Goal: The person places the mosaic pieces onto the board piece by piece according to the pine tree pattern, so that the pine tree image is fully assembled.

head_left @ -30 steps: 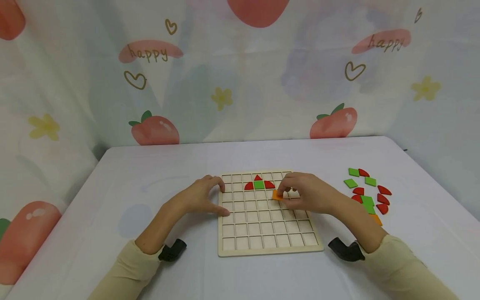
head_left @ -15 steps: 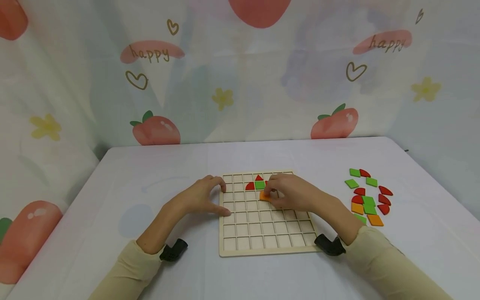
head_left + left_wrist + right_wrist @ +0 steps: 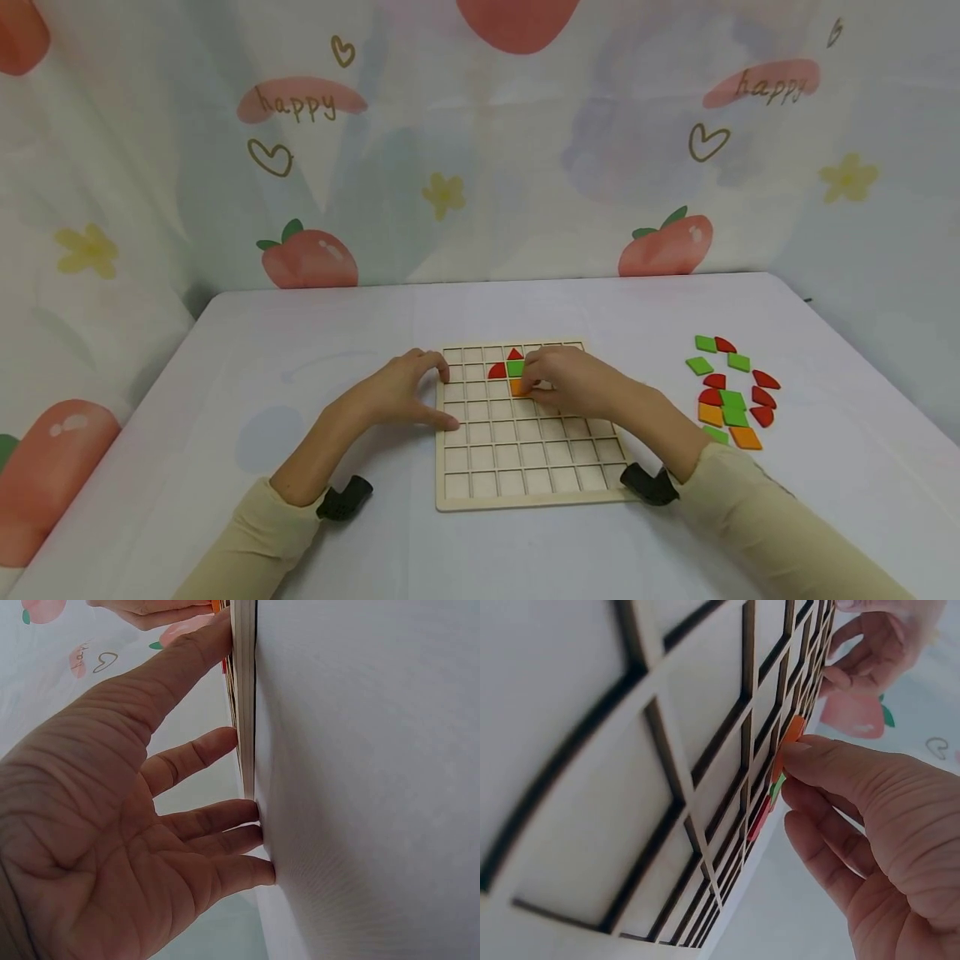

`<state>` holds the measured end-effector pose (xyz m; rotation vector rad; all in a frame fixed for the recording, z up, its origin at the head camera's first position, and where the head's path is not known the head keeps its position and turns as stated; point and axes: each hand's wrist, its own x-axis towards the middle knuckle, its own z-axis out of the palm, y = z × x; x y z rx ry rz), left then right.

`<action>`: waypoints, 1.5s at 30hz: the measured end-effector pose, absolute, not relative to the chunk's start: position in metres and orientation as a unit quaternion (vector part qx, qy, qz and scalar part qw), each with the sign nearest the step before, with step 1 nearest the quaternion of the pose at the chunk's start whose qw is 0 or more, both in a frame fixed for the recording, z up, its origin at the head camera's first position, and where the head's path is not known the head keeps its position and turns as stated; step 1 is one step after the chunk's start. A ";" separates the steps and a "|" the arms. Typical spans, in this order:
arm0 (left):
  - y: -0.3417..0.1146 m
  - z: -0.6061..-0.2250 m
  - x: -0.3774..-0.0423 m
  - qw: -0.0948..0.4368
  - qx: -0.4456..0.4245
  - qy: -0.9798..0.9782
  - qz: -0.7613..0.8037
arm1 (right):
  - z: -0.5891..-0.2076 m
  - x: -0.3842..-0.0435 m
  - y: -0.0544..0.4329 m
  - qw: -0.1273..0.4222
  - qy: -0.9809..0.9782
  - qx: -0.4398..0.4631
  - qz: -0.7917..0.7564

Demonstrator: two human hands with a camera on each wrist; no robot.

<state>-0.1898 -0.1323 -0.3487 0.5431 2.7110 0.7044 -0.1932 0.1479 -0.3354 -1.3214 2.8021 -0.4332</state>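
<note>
Orange square tile (image 3: 517, 387) at third row from far edge of pale wooden grid board (image 3: 496, 457), pinched by right hand (image 3: 576, 380). Left hand (image 3: 397, 392) spread, touching board's left edge. Loose red, green, orange tiles (image 3: 733, 401) toward white desk's right edge.

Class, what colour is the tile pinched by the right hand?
The tile is orange, clearest in the right wrist view.

Head view: high, facing forward and down across the counter (image 3: 405, 550). Wrist views: close, tilted sideways, low along the gridded board (image 3: 604, 814), shared by all three.
</note>
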 end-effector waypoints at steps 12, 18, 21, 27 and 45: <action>-0.133 -0.349 -0.189 0.143 0.197 0.937 0.250 | -0.324 -0.190 0.162 0.017 0.910 -0.387 -0.145; -0.134 -0.347 -0.189 0.141 0.203 0.936 0.250 | -0.313 -0.184 0.183 0.003 0.917 -0.364 -0.162; -0.134 -0.347 -0.189 0.140 0.205 0.936 0.248 | -0.311 -0.180 0.193 -0.004 0.920 -0.356 -0.165; -0.134 -0.347 -0.189 0.141 0.202 0.937 0.246 | -0.307 -0.173 0.213 -0.030 0.922 -0.344 -0.177; -0.133 -0.346 -0.188 0.143 0.196 0.940 0.241 | -0.320 -0.166 0.266 -0.130 0.899 -0.375 -0.185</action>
